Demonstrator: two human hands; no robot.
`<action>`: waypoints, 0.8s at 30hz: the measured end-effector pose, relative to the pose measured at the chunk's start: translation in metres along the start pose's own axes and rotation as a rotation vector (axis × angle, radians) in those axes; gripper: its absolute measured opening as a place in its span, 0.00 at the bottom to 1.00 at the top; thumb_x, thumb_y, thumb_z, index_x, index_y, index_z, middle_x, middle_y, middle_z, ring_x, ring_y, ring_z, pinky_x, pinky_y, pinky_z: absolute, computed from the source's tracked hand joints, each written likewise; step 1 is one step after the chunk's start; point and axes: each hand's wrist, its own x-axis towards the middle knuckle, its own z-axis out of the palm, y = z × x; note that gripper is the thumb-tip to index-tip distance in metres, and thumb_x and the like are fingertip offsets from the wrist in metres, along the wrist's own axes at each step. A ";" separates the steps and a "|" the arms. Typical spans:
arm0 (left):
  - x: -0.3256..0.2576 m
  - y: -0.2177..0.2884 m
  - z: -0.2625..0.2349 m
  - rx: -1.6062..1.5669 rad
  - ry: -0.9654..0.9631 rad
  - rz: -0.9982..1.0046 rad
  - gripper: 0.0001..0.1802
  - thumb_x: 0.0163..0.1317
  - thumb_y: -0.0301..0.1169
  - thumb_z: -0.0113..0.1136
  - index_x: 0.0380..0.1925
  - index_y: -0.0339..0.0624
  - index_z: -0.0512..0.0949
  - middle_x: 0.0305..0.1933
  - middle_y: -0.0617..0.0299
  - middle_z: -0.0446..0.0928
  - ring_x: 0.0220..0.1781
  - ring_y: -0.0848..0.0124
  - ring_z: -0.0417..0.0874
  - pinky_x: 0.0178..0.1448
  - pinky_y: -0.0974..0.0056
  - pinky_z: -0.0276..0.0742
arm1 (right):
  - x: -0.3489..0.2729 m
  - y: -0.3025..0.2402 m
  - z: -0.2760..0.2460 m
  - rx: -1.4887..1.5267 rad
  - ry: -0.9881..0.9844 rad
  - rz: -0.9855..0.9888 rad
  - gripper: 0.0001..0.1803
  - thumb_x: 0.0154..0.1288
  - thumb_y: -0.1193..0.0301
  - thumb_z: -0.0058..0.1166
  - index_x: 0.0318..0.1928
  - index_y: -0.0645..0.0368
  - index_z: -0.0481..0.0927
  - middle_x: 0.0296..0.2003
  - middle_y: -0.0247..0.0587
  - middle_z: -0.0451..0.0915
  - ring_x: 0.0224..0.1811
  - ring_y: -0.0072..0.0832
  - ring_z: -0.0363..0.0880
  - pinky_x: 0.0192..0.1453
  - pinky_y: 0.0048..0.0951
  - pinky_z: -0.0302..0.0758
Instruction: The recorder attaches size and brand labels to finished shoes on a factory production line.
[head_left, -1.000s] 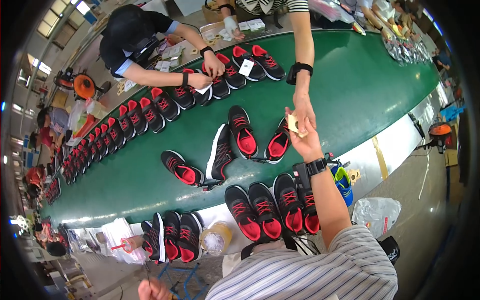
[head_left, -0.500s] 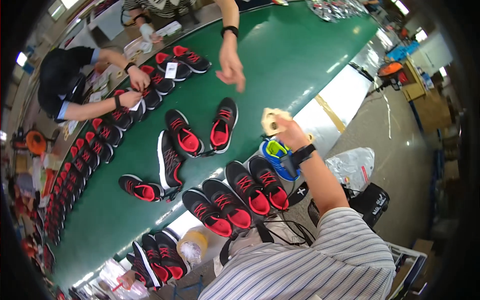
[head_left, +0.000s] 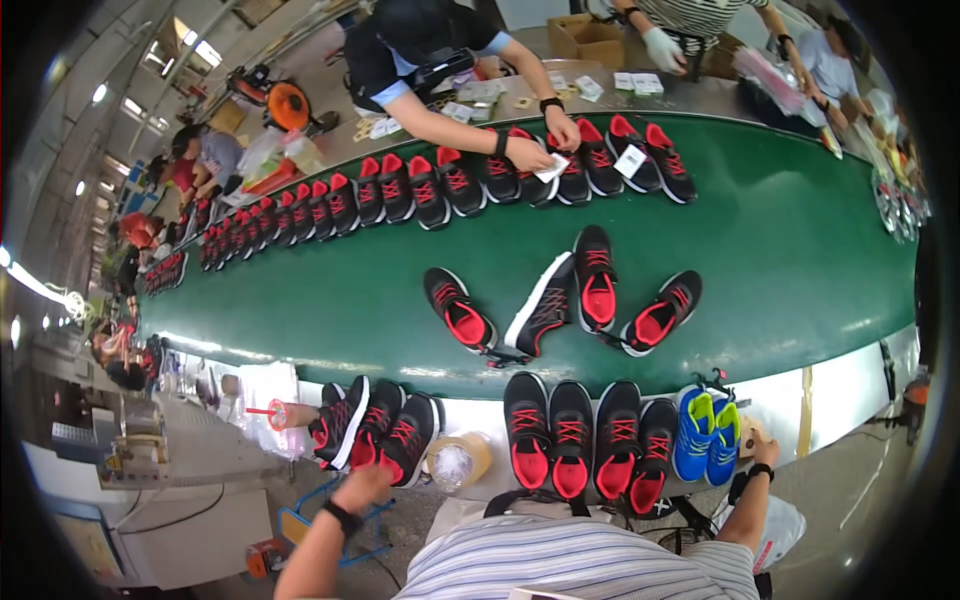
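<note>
My left hand (head_left: 362,487) is at the heel of a black sneaker (head_left: 410,437) with red laces, in a small group on the white ledge. Its fingers are blurred, so their grip is unclear. At the ledge's right part, my right hand (head_left: 765,452) is closed on a cream cut-out cardboard piece (head_left: 747,432). Beside it stands a pair of blue sneakers (head_left: 692,436) with lime lining. Two pairs of black sneakers (head_left: 570,430) stand in front of me. On the green table, black sneakers (head_left: 597,285) lie in two joined pairs, one shoe on its side.
A long row of black sneakers (head_left: 430,195) lines the far side of the green table (head_left: 300,310). Across it, a co-worker (head_left: 430,60) handles a white tag (head_left: 552,168). A tape roll (head_left: 458,462) and a pink drink cup (head_left: 288,415) stand on the ledge.
My view has swung left. My right hand has lowered the cardboard piece to the ledge beside the blue sneakers. My left hand has come into view; a co-worker's arm has drawn back from the table.
</note>
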 end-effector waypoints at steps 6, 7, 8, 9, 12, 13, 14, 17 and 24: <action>0.161 0.157 -0.060 0.290 0.498 0.466 0.11 0.57 0.30 0.52 0.38 0.38 0.76 0.33 0.53 0.77 0.37 0.60 0.78 0.42 0.62 0.73 | 0.021 -0.066 -0.039 0.191 0.375 -0.156 0.27 0.60 0.58 0.50 0.46 0.74 0.71 0.41 0.63 0.74 0.46 0.51 0.72 0.52 0.43 0.67; 0.180 0.162 -0.050 0.325 0.417 0.507 0.13 0.55 0.31 0.54 0.40 0.40 0.75 0.36 0.51 0.76 0.40 0.57 0.77 0.45 0.59 0.72 | 0.005 -0.118 -0.045 0.366 0.318 -0.249 0.20 0.62 0.65 0.47 0.47 0.71 0.70 0.43 0.58 0.74 0.45 0.46 0.73 0.51 0.40 0.67; 0.198 0.163 -0.040 0.356 0.341 0.554 0.16 0.53 0.31 0.56 0.43 0.41 0.73 0.40 0.49 0.76 0.44 0.54 0.76 0.48 0.56 0.72 | -0.022 -0.176 -0.059 0.720 -0.002 -0.316 0.17 0.62 0.68 0.46 0.48 0.66 0.71 0.45 0.52 0.73 0.46 0.40 0.72 0.50 0.35 0.68; 0.210 0.159 -0.023 0.474 0.345 0.492 0.20 0.52 0.34 0.56 0.46 0.42 0.71 0.40 0.50 0.76 0.44 0.53 0.75 0.48 0.55 0.71 | -0.077 -0.244 -0.085 0.825 -0.201 -0.489 0.16 0.61 0.69 0.46 0.48 0.63 0.72 0.43 0.46 0.73 0.44 0.35 0.72 0.48 0.30 0.68; 0.257 0.142 0.030 0.670 0.206 0.339 0.32 0.48 0.39 0.61 0.54 0.44 0.63 0.44 0.51 0.74 0.48 0.55 0.73 0.52 0.54 0.66 | -0.197 -0.375 -0.094 0.923 -0.858 -0.721 0.10 0.61 0.69 0.50 0.41 0.59 0.75 0.35 0.38 0.75 0.38 0.25 0.74 0.42 0.27 0.71; 0.260 0.138 0.039 0.727 0.269 0.404 0.32 0.48 0.39 0.61 0.54 0.43 0.63 0.42 0.52 0.74 0.46 0.57 0.74 0.54 0.55 0.63 | -0.229 -0.410 -0.102 0.822 -1.075 -0.764 0.11 0.60 0.68 0.53 0.41 0.60 0.75 0.35 0.37 0.75 0.37 0.24 0.74 0.42 0.25 0.71; 0.269 0.138 0.047 0.731 0.310 0.453 0.31 0.47 0.40 0.61 0.52 0.45 0.65 0.40 0.53 0.75 0.44 0.58 0.75 0.54 0.56 0.61 | -0.248 -0.431 -0.078 0.790 -1.264 -0.698 0.15 0.59 0.65 0.53 0.44 0.60 0.75 0.38 0.41 0.76 0.42 0.28 0.74 0.47 0.27 0.70; 0.286 0.137 0.048 0.645 0.275 0.448 0.30 0.45 0.42 0.63 0.49 0.47 0.67 0.37 0.55 0.76 0.41 0.60 0.77 0.51 0.57 0.61 | -0.275 -0.490 0.014 0.750 -0.834 -0.886 0.22 0.52 0.59 0.58 0.44 0.59 0.75 0.43 0.48 0.74 0.49 0.40 0.70 0.55 0.34 0.65; 0.249 0.129 -0.006 0.885 0.325 0.718 0.23 0.46 0.35 0.59 0.45 0.45 0.71 0.29 0.63 0.74 0.32 0.69 0.77 0.48 0.59 0.62 | -0.323 -0.553 0.004 0.252 -0.444 -1.204 0.10 0.52 0.75 0.47 0.38 0.57 0.69 0.32 0.48 0.72 0.33 0.43 0.75 0.35 0.41 0.73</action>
